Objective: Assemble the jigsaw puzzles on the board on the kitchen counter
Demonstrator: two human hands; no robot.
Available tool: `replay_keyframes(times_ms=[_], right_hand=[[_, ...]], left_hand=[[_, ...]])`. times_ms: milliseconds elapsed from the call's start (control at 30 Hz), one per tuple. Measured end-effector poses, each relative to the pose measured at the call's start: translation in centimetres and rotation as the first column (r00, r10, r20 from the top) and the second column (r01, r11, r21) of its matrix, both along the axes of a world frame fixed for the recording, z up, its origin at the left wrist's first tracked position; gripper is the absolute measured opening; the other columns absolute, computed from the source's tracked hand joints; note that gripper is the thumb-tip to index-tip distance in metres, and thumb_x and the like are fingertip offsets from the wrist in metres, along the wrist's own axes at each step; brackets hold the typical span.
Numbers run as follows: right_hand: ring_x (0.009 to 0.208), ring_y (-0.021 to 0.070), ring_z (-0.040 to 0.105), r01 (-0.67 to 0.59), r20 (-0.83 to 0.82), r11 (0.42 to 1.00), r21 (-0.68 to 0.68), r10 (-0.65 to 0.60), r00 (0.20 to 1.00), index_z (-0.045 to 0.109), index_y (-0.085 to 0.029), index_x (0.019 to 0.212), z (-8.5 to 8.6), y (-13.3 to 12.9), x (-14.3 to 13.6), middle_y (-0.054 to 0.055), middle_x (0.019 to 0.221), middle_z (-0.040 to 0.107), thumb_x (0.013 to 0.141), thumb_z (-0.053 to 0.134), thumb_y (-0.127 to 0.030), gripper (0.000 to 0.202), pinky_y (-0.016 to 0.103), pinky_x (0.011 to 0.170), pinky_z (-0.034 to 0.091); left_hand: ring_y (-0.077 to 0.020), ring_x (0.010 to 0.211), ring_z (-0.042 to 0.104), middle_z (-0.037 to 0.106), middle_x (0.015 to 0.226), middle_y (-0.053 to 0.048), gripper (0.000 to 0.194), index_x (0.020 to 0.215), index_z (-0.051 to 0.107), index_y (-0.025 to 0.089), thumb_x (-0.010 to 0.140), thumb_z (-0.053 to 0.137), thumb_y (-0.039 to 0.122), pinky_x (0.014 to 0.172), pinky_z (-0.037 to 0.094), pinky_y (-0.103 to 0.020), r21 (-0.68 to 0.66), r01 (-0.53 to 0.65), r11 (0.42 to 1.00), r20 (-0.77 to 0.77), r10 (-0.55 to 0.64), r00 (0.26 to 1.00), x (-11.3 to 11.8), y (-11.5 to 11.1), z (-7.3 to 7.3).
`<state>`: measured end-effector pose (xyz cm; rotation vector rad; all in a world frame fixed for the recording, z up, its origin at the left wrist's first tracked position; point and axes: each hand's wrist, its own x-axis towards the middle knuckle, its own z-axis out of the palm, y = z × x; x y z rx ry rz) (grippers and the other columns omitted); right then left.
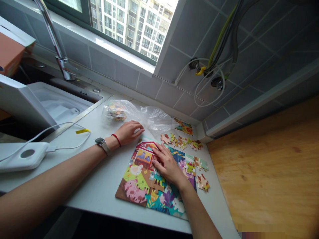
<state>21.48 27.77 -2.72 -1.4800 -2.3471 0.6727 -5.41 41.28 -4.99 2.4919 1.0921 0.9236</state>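
Observation:
A partly assembled jigsaw puzzle [136, 186] with a red barn, a hen and a pink pig lies on the white counter. My right hand [168, 164] rests on its upper middle, fingers apart over the barn and the pieces beside it. Just left of the puzzle's top edge, my left hand [131, 132] lies on the counter with its fingers stretched out, touching or almost touching a clear plastic bag [157, 118]. More puzzle pieces [116, 113] show inside the bag's left end. Loose pieces [180, 141] are strewn behind the puzzle, and others [203, 182] lie along its right side.
A small picture card [183, 126] lies by the wall. On the left are a white charger [23, 156] with a cable, a sink with a faucet [63, 66], and an orange box [11, 51]. Cables [211, 66] hang from the tiled wall. A wooden surface [264, 159] borders the counter's right.

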Motion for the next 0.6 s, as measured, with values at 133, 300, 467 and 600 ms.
replay_keyframes(times_ms=[133,300,467,600], right_hand=[[0.160,0.0293,0.031,0.043,-0.051,0.999,-0.009,-0.044,0.998,0.053,-0.029,0.156,0.2,-0.1,0.2,0.008,0.171,0.038,0.103,0.060,-0.044,0.056,0.055,0.131,0.026],[0.159,0.0300,0.033,0.145,-0.115,0.989,-0.006,-0.144,0.983,0.054,-0.025,0.156,0.7,-0.2,0.6,0.011,0.172,0.034,0.102,0.061,-0.049,0.059,0.050,0.131,0.029],[0.152,0.0302,0.044,0.161,-0.152,0.985,0.055,-0.151,0.977,0.063,-0.024,0.148,0.7,0.0,1.4,0.013,0.164,0.047,0.101,0.061,-0.050,0.053,0.048,0.127,0.035],[0.135,0.0295,0.061,0.247,-0.187,0.952,0.183,-0.213,0.959,0.075,-0.022,0.130,1.4,1.1,4.1,0.014,0.139,0.068,0.101,0.060,-0.047,0.041,0.047,0.118,0.046]], left_hand=[[-0.0261,0.094,0.068,0.077,0.097,-0.009,0.032,0.097,0.074,0.019,0.105,0.048,0.036,0.088,0.053,-0.040,0.032,-0.083,0.996,0.041,0.082,0.996,0.0,-0.2,0.3],[-0.0237,0.089,0.068,0.076,0.093,-0.008,0.029,0.096,0.072,0.019,0.106,0.049,0.033,0.082,0.052,-0.037,0.090,-0.054,0.995,0.116,0.043,0.992,0.1,-0.7,0.8],[-0.0201,0.082,0.069,0.076,0.090,-0.005,0.025,0.096,0.071,0.020,0.105,0.051,0.032,0.076,0.051,-0.032,0.089,-0.016,0.996,0.122,0.005,0.992,0.1,-0.9,0.8],[-0.0180,0.077,0.070,0.077,0.088,-0.004,0.024,0.096,0.071,0.021,0.104,0.052,0.032,0.071,0.049,-0.029,0.054,0.019,0.998,0.127,-0.026,0.992,0.1,-1.0,0.6]])
